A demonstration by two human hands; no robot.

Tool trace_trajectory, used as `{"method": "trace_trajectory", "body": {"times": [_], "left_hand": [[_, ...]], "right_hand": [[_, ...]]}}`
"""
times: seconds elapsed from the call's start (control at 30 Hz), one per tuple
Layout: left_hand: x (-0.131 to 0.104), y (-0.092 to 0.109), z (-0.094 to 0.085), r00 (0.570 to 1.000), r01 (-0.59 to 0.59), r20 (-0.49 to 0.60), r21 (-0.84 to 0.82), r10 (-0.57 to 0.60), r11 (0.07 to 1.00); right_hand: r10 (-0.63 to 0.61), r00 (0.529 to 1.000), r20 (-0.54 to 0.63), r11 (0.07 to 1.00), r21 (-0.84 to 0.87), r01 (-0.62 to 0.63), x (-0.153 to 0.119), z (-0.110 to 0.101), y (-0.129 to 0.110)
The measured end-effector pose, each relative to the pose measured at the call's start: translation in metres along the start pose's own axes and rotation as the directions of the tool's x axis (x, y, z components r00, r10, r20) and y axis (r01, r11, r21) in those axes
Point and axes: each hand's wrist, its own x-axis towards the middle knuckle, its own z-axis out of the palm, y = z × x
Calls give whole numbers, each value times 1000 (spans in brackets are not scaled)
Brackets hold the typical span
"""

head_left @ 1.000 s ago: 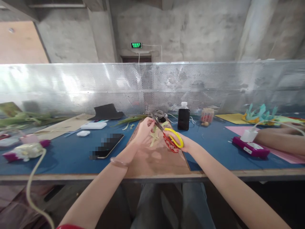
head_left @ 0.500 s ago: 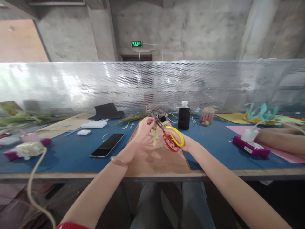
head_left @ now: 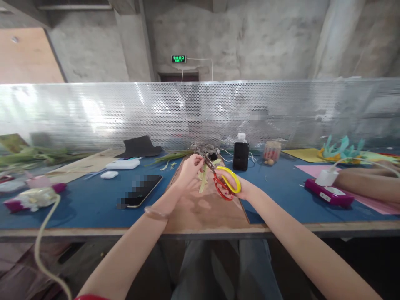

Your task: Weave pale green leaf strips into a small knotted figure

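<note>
Over a brown cardboard sheet [head_left: 203,216], my right hand [head_left: 242,188] grips scissors [head_left: 233,180] with one yellow and one red handle loop. Their metal blades point up and left, reaching the fingertips of my left hand [head_left: 191,167]. That hand is closed in a pinch on a pale green leaf strip [head_left: 203,181], which hangs below the fingers beside the blades. Fingers and blades partly hide the strip's upper end. Behind the hands lies a tangled grey bundle [head_left: 208,148], too blurred to name.
A phone [head_left: 145,191] and white case [head_left: 109,175] lie left; a dark bottle [head_left: 241,155] and jar [head_left: 271,151] stand right. Purple power strips [head_left: 331,195] sit on both sides. Another person's forearm [head_left: 368,183] rests at far right. A perforated metal screen [head_left: 200,108] borders the back.
Both hands stay in nearly the same place, with the scissors still at the left fingertips. The leaf strip hangs slightly differently.
</note>
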Motion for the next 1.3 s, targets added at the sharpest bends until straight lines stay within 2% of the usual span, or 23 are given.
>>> {"method": "trace_trajectory", "body": {"times": [0.4,1.3], "left_hand": [[1,-6,-1,997,-77,35,66,75,995],[0,-5,0,997,-48,61,150,39,988]], "right_hand": [[-3,998,-64,1000,-18,2,-3,5,-3],[-34,992,-122,999,-6,33,-1,5,0]]}}
